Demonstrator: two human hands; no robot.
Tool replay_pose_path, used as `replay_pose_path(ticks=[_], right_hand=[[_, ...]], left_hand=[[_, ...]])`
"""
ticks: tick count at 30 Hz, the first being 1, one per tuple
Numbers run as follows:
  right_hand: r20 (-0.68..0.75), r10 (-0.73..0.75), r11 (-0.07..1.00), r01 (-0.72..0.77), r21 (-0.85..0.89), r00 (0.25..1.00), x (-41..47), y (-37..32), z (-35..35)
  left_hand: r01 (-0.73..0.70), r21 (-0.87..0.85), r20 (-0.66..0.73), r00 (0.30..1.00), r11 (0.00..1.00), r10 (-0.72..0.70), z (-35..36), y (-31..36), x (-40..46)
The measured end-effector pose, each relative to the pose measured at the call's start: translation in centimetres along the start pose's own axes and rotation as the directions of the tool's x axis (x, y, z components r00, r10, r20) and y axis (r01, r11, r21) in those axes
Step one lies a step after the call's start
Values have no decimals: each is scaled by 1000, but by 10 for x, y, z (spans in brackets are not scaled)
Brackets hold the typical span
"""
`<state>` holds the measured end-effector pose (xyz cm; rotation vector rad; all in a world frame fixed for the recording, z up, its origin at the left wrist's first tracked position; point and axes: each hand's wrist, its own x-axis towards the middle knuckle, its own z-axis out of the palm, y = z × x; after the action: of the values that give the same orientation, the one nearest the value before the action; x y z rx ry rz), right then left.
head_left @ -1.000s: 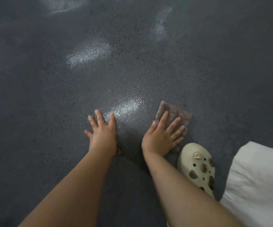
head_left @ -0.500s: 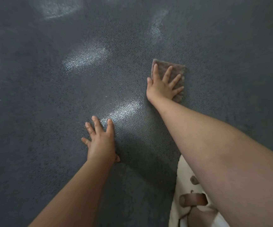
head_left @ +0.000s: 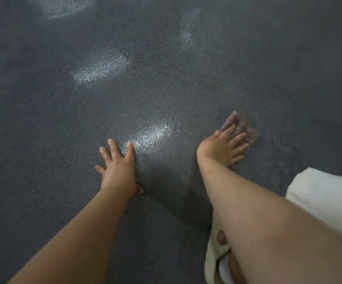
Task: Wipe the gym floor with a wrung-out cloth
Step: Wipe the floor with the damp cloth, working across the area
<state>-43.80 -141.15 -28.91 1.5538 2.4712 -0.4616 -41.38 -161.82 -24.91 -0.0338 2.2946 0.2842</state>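
Note:
A small brownish-grey cloth [head_left: 246, 129] lies flat on the dark speckled gym floor [head_left: 166, 58], right of centre and blurred by motion. My right hand [head_left: 223, 149] presses down on it with straight, spread fingers, covering its near half. Well to the left of the cloth, my left hand [head_left: 117, 165] rests flat on the bare floor with its fingers spread, holding nothing.
A cream clog [head_left: 215, 249] sits under my right forearm at the bottom. White fabric [head_left: 326, 199] lies at the right edge. Shiny light patches [head_left: 153, 134] glint on the floor between and beyond my hands.
My right hand has dragged the cloth back toward me and to the right, after pushing it far forward. My left hand has stayed planted on the floor.

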Motion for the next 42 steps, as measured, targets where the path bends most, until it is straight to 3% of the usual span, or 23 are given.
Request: replay_pose_path(ticks=[3,6,11,15,18,22,25,28,33,36,39,42], right_hand=[[12,-30,1000,30,4,999,-38,8,14],[-44,-195,981,195,1,980,-89,14,37],[102,-365,925,373,-77,925,-148,26,59],[157,-413,900,429,-82,897,-126,19,57],[85,-530,825,536,-176,844,-88,3,42],[255,-600,732,649,-207,758,-21,-18,9],[297,-602,710,667,-224,741,-14,-21,2],[237,-555,767,601,-224,797,-38,-19,11],[230,-574,770,614,-174,786,-116,1,34],[321,-680,653,744,-144,659,-186,24,54],[353,-827,417,899,-136,437,-251,55,73],[449,-867,183,976,-114,215,-271,76,83]], left_hand=[[2,6,-8,1000,1000,-2,0,1,0],[10,15,-23,1000,1000,-10,2,1,2],[13,17,-70,997,1000,-12,7,-2,5],[-1,21,-57,998,1000,2,6,-4,4],[-19,21,-32,999,1000,20,3,-7,1],[-60,-10,-38,997,998,60,2,-13,-4],[-104,-39,-47,994,994,102,0,-25,-8],[-141,-25,-40,989,990,140,-5,-48,-17],[-30,-25,-107,994,999,27,1,-98,-52],[99,-11,-111,989,995,-99,15,-133,-81],[258,-27,-76,963,966,-259,33,-163,-107],[409,-127,34,912,904,-408,51,-176,-124]])
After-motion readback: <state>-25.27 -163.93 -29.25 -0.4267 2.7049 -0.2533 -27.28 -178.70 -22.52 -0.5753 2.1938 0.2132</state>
